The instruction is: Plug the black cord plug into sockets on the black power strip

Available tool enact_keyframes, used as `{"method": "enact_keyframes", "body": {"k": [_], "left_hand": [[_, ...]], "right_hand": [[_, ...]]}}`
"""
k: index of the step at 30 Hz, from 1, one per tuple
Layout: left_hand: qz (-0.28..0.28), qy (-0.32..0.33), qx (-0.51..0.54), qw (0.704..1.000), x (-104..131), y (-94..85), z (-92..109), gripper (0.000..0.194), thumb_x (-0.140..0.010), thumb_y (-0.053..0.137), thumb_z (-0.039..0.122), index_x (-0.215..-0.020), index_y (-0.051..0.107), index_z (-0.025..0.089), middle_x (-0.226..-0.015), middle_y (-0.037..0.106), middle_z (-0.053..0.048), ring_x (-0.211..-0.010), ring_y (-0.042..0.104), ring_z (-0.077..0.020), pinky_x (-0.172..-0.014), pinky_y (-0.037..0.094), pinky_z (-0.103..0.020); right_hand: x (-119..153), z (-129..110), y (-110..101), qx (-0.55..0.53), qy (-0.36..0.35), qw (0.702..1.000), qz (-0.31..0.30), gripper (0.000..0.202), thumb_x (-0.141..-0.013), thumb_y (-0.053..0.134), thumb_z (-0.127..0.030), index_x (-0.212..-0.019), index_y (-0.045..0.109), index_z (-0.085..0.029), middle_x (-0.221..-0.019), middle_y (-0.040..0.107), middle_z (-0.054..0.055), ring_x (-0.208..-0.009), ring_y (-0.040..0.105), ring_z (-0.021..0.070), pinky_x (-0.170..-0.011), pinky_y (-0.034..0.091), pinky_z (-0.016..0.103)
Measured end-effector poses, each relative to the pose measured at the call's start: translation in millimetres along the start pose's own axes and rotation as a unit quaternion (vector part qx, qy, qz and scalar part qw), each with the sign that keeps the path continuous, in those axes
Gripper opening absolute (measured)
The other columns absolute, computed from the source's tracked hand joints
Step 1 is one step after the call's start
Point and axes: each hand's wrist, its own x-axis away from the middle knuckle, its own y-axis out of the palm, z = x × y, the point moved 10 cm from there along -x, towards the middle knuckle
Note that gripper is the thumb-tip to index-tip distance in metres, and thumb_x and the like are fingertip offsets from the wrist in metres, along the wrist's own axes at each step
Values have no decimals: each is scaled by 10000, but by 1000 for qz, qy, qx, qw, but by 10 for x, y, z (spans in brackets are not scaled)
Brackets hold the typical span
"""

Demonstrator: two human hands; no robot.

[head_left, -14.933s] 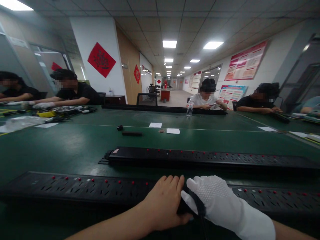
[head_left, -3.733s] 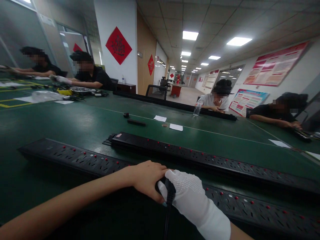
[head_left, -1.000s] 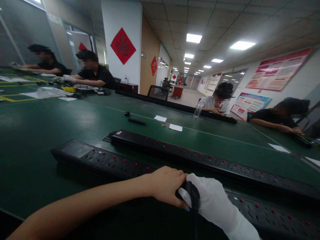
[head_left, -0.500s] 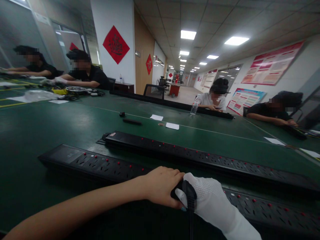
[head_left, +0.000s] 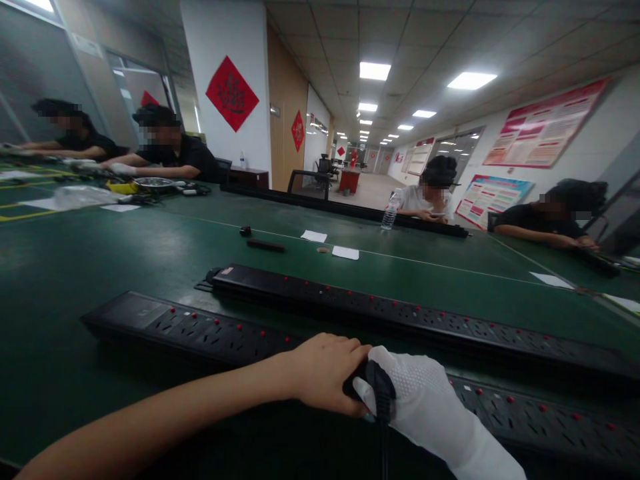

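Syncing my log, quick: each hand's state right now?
Left hand: curled over the nearer power strip; whether gripping cannot be told.
Right hand: gloved, closed on corded black plug.

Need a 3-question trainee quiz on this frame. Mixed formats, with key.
1. True or false: the left hand is gloved.
2. Fill in: the black plastic connector on a black cable is held in the ____ hand.
3. Short answer: what lies just beyond the long black power strip with red dots nearest the wearer?

Key:
1. False; it is bare.
2. Right; the right hand wears a white dotted fabric glove.
3. A second long black power strip, also with red dots.
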Motion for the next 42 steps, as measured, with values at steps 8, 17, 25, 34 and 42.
{"method": "enact_keyframes", "body": {"k": [8,17,25,34,42], "left_hand": [[2,9,-13,1000,14,-46,47,682,-689,483,580,-1233,335,196,-995,568,-68,-826,575,-234,-718,458,-346],[-23,3,-7,1000,4,-41,62,680,-687,492,585,-1231,345,205,-993,566,-64,-831,576,-226,-718,456,-335],[-20,5,-12,1000,10,-17,57,799,-681,513,540,-1333,210,190,-1071,548,-89,-929,558,-249,-792,443,-357],[-34,-8,-7,999,19,32,13,907,-694,462,612,-1359,144,82,-1211,478,-153,-1050,500,-265,-863,407,-360],[-21,2,-3,1000,21,-21,46,816,-699,493,562,-1336,212,137,-1142,527,-112,-985,538,-246,-824,422,-353]], "right_hand": [[55,-4,-51,15,11,999,38,194,-804,465,-386,-848,506,-202,-699,589,8,-582,536,132,-546,290,240],[87,-11,-61,7,5,999,37,221,-833,427,-394,-892,497,-193,-727,591,14,-596,537,127,-549,302,236],[77,5,-24,-1,12,999,29,216,-833,429,-388,-892,495,-190,-736,594,17,-602,545,130,-551,320,236],[62,-30,-57,-13,3,1000,21,203,-837,426,-368,-878,514,-189,-745,604,23,-610,550,120,-557,335,223],[62,-32,-63,5,-2,1000,28,226,-829,433,-367,-919,521,-179,-770,613,35,-631,560,120,-578,357,216]]}}
